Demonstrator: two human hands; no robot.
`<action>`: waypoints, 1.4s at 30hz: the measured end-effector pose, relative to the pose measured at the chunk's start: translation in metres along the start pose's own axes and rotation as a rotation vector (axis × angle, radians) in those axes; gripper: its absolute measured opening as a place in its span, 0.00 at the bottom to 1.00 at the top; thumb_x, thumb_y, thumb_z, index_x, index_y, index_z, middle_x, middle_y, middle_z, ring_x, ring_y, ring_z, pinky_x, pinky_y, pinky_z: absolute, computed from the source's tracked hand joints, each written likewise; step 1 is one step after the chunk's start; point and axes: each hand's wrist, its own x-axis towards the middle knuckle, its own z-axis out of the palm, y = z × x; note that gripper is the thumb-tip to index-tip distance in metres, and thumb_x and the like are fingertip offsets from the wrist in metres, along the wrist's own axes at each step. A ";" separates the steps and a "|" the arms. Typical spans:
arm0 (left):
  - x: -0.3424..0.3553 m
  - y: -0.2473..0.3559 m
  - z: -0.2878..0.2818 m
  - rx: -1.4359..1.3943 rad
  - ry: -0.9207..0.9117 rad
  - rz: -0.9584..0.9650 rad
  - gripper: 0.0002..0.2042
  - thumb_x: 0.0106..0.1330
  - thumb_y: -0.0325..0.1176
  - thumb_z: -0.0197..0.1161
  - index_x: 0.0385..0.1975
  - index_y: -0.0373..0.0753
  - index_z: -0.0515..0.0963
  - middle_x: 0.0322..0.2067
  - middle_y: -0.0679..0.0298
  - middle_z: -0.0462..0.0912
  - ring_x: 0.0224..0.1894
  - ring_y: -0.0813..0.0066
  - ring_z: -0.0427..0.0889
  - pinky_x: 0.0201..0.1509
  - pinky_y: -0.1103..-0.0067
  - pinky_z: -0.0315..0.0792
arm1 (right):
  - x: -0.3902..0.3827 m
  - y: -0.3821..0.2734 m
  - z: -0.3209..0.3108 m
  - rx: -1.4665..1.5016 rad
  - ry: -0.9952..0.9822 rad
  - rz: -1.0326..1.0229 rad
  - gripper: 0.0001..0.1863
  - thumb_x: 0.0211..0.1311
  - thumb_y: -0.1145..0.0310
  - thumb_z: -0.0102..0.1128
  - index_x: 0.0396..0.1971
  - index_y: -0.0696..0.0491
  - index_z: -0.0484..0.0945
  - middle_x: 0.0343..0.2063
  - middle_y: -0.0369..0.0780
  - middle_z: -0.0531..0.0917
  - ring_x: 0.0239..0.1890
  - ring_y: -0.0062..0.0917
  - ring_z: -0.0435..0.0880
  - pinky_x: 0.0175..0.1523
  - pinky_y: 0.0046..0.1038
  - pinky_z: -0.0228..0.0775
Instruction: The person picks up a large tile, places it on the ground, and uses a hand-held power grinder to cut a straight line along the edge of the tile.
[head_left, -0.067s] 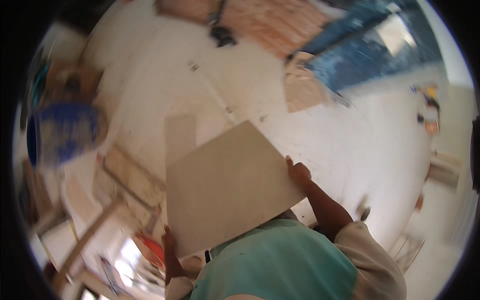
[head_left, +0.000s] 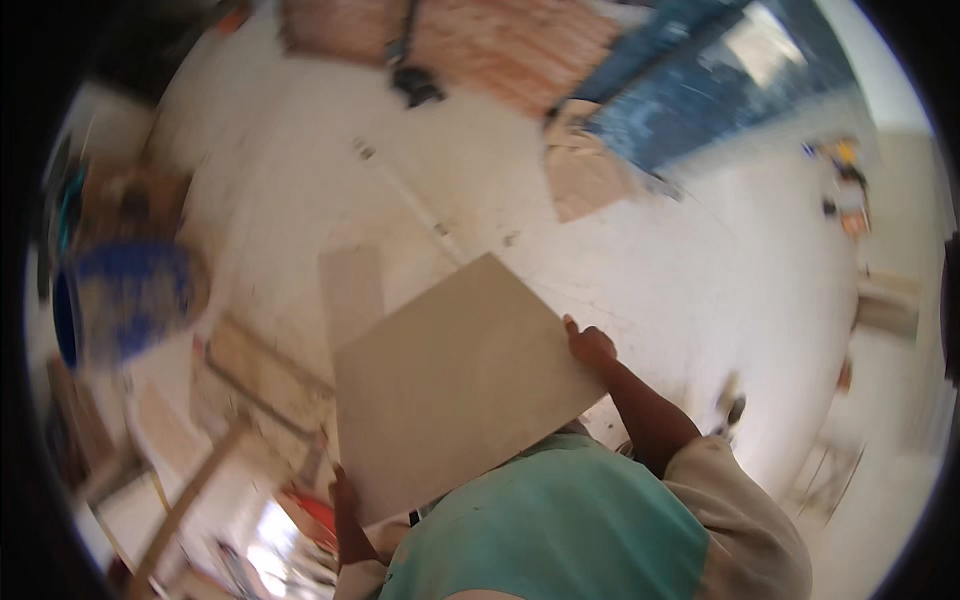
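Right hand (head_left: 595, 345) is clamped on the right edge of a flat, grey-beige, four-sided panel (head_left: 465, 385), its fingers partly hidden beneath. Opposite, the left hand (head_left: 345, 503) is closed on the panel's left edge, close to its near corner; how far its fingers reach under cannot be seen.

So the panel lies between the two hands, to the right hand's left and to the left hand's right. One corner points away from the body; the near edge runs just before the pale green garment (head_left: 560, 525). The left hand is nearer the near corner, the right hand nearer the far one. Its sides look close in length, so no long axis can be told.

Beyond the panel's left corner shows a thin, pale pinkish-beige strip (head_left: 352, 285); whether they touch cannot be told. Well left of the panel is a smeared blue, round bucket (head_left: 130, 300).
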 end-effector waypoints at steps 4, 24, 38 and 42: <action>-0.014 0.054 -0.017 -0.076 -0.143 0.216 0.45 0.62 0.69 0.35 0.49 0.24 0.73 0.43 0.41 0.78 0.49 0.54 0.76 0.56 0.67 0.66 | -0.042 0.069 -0.004 0.165 -0.031 0.113 0.42 0.62 0.34 0.31 0.49 0.59 0.76 0.51 0.50 0.77 0.56 0.40 0.74 0.59 0.38 0.65; -0.200 0.451 0.131 1.007 -0.190 0.829 0.38 0.68 0.60 0.37 0.57 0.25 0.65 0.56 0.43 0.69 0.59 0.53 0.69 0.65 0.68 0.58 | -0.136 0.331 0.202 1.183 -0.051 0.636 0.39 0.64 0.37 0.33 0.57 0.57 0.69 0.58 0.46 0.71 0.61 0.39 0.68 0.64 0.36 0.56; -0.373 0.585 0.466 1.264 -0.245 1.077 0.32 0.69 0.53 0.44 0.55 0.25 0.66 0.52 0.47 0.73 0.55 0.59 0.71 0.63 0.73 0.58 | -0.102 0.513 0.189 1.543 -0.105 0.864 0.34 0.67 0.41 0.31 0.57 0.51 0.71 0.59 0.42 0.70 0.62 0.34 0.67 0.63 0.35 0.59; -0.395 0.633 0.575 1.325 -0.318 1.191 0.30 0.68 0.52 0.46 0.53 0.25 0.68 0.50 0.49 0.74 0.51 0.61 0.73 0.60 0.73 0.61 | -0.087 0.542 0.168 1.623 -0.112 0.952 0.34 0.67 0.41 0.31 0.57 0.51 0.71 0.59 0.42 0.71 0.62 0.34 0.67 0.63 0.34 0.59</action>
